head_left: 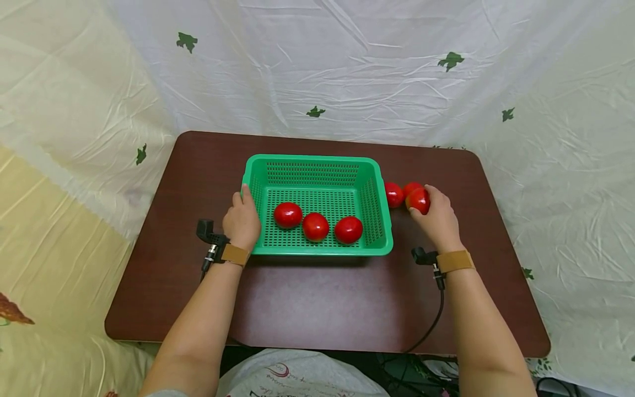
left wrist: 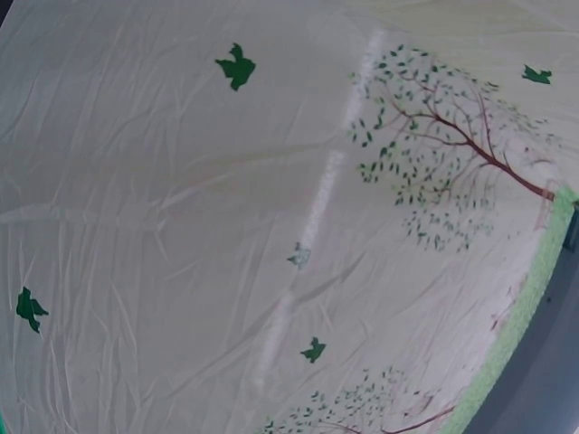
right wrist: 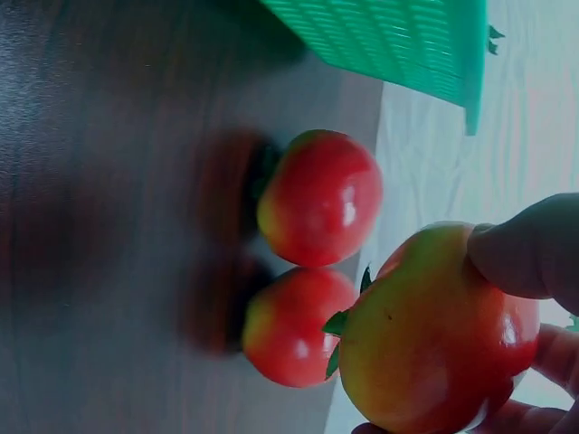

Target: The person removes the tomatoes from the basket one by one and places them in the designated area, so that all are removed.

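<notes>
A green plastic basket [head_left: 317, 252] stands on the brown table, with three red tomatoes [head_left: 315, 227] inside it. My left hand [head_left: 242, 223] rests against the basket's left side, its visible fingers lying along the rim; its thumb is hidden. Right of the basket, my right hand [head_left: 439, 218] holds a tomato [right wrist: 425, 334] between thumb and fingers. That tomato is red with a yellow-green part and a green stem. Close by, two more tomatoes [right wrist: 321, 199] lie touching on the table. The left wrist view does not show the hand.
The brown table [head_left: 317, 309] has rounded corners. A pale curtain [head_left: 297, 66] with green leaf prints hangs around its back and sides. A black cable [head_left: 434, 325] runs from the right wrist camera over the front edge.
</notes>
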Demonstrator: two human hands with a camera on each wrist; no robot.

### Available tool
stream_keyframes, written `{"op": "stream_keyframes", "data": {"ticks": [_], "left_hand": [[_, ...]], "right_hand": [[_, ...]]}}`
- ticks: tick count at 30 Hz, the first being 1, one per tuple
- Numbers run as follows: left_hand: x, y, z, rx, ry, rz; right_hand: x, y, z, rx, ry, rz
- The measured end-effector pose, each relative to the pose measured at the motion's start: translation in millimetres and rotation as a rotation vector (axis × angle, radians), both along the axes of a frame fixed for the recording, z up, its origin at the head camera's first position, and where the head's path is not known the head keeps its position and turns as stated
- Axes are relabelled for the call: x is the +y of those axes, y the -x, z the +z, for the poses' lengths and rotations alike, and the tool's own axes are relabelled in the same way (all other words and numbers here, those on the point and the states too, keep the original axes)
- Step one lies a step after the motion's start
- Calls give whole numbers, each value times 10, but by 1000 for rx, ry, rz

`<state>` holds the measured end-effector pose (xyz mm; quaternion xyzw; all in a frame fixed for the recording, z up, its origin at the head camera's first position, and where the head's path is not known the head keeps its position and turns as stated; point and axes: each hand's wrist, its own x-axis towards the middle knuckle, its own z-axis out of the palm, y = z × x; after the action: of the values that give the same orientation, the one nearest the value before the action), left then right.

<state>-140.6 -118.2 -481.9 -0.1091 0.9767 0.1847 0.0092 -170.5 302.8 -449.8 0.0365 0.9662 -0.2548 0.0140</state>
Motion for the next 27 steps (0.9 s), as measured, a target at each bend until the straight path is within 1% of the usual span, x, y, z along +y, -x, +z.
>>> {"op": "stream_keyframes", "data": {"ticks": [4,12,17,23,27], "left_hand": [[4,-3,4,2,1,2],[5,-3,0,16,-10,2],[3,4,-12,14,-7,5],[6,7,-15,14,-10,10],[0,14,-26,9,-12,9]], "right_hand": [[4,-35,-85,-27,4,10],[-56,-108,-236,-37,-28,39],[-94,-111,-312,-52,-16,48],[-133,-97,-388,-95,4,36],[-127,-82,-461,-105,8,29]]}}
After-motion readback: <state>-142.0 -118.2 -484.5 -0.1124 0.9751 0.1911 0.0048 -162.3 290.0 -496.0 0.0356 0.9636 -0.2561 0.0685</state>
